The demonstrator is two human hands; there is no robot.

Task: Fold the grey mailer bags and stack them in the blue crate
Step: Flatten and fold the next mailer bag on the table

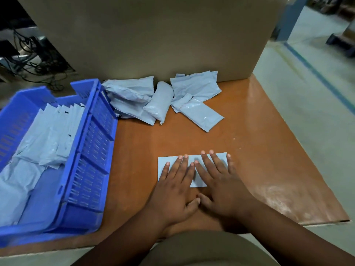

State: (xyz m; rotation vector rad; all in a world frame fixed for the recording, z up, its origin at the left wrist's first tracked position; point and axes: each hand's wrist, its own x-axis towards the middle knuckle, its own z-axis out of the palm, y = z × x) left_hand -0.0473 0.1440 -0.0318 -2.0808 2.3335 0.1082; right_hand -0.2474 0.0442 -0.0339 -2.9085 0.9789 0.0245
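Note:
A folded grey mailer bag (168, 160) lies flat on the brown table near the front. My left hand (175, 189) and my right hand (221, 185) press on it side by side, palms down, fingers straight and spread. The hands cover most of the bag. A blue crate (92, 135) stands at the left with several folded grey bags (48, 139) stacked inside. A pile of loose grey mailer bags (161, 98) lies at the back of the table, some rolled or crumpled.
A big cardboard box (153, 35) stands behind the pile. The brown table (259, 141) ends at the right above a pale floor with a blue line. Cables lie on the floor at the far left.

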